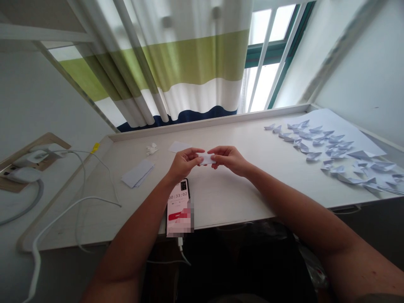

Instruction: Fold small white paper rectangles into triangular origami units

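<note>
Between my two hands is a small folded piece of white paper (207,158), held just above the white desk (217,198). My left hand (186,162) pinches its left end between thumb and fingers. The right end is gripped the same way by my right hand (230,160). Fingers hide part of the paper, so its exact fold does not show. A flat white sheet (179,146) lies just behind my left hand. To the left is a small stack of paper pieces (138,173), with a crumpled bit of paper (152,148) beyond it.
Several folded paper boats (315,139) cover the desk's right side, some over a large white sheet (331,115). A phone (179,206) showing a timer lies at the front edge, plugged into a cable. White cables (75,202) run along the left. A curtain (189,63) hangs behind.
</note>
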The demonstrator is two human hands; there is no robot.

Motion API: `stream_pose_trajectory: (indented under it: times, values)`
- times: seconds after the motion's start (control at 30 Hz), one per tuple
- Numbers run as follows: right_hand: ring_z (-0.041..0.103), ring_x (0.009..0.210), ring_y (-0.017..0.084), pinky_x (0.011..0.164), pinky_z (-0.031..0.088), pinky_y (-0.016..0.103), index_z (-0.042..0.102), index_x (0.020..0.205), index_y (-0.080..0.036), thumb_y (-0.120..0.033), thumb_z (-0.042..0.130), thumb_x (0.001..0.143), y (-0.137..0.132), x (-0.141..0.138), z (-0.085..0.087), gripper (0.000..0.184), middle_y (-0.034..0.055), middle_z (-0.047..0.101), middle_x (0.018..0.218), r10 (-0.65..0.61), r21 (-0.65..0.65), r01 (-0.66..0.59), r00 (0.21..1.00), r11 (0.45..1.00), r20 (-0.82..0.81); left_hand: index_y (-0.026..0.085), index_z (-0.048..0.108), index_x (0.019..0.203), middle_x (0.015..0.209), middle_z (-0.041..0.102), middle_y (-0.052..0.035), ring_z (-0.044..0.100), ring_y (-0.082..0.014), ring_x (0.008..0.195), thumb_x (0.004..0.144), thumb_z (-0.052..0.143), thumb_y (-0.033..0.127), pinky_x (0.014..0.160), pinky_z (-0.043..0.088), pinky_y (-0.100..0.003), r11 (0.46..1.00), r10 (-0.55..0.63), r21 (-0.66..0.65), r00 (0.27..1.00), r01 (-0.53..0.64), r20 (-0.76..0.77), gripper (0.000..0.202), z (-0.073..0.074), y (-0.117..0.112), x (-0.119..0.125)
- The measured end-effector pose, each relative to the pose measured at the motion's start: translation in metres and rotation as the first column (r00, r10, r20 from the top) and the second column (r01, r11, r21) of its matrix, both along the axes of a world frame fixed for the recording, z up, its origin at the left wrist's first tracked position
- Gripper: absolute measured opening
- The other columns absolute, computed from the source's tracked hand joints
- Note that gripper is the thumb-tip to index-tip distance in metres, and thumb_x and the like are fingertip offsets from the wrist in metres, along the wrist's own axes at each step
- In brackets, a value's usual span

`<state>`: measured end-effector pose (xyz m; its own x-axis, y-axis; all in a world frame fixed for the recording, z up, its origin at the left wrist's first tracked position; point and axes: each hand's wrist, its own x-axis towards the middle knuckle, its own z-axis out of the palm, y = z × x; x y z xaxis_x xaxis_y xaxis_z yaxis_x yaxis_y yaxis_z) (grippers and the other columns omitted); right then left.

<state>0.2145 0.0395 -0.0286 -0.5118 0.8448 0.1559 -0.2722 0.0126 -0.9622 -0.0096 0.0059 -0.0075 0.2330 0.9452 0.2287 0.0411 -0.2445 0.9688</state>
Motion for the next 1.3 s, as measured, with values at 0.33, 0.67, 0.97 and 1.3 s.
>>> stream_pose_trajectory:
  times: [0.33,0.67,0.97,1.3]
  values:
    - [0.070,0.062,0.014,0.062,0.060,0.029,0.082,0.087,-0.013,-0.058,0.092,0.080,-0.003,0.000,0.003,0.047,0.0054,0.078,0.073,-0.064,0.183,0.038,0.988,0.982,0.137,0.016,0.082,0.098,0.081,0.079,-0.0062,0.070,-0.0153,0.071,0.083,0.088,0.046,0.065,0.053,-0.027,0.999,-0.023,0.026,0.993,0.026,-0.119,0.034,-0.006,0.001,0.002]
    - [0.070,0.063,0.015,0.059,0.061,0.029,0.079,0.089,-0.014,-0.064,0.084,0.085,-0.011,-0.004,0.005,0.051,0.0062,0.079,0.078,-0.100,0.296,0.038,0.975,0.954,0.198,0.016,0.078,0.076,0.070,0.074,-0.0041,0.064,-0.0137,0.064,0.080,0.090,0.050,0.062,0.050,-0.027,0.998,-0.045,0.035,0.993,0.049,-0.110,0.036,0.002,-0.003,0.004]
    - [0.049,0.041,0.008,0.042,0.040,0.023,0.071,0.084,-0.016,-0.070,0.073,0.093,-0.012,-0.005,0.008,0.055,-0.0042,0.059,0.053,-0.154,0.300,0.084,0.963,0.950,0.220,0.016,0.073,0.078,0.071,0.076,-0.0052,0.069,-0.0157,0.066,0.081,0.090,0.052,0.063,0.052,-0.027,1.000,-0.031,-0.004,0.999,0.031,-0.029,0.040,0.003,-0.004,0.010]
    - [0.075,0.080,0.016,0.070,0.063,0.031,0.077,0.124,-0.023,-0.054,0.079,0.095,-0.010,0.000,0.007,0.043,0.0055,0.074,0.105,-0.065,0.418,-0.005,0.986,0.908,0.153,0.015,0.078,0.093,0.081,0.080,-0.0073,0.077,-0.0204,0.074,0.080,0.092,0.050,0.065,0.056,-0.030,0.996,0.028,-0.083,0.998,-0.022,0.064,0.040,0.003,0.000,-0.001]
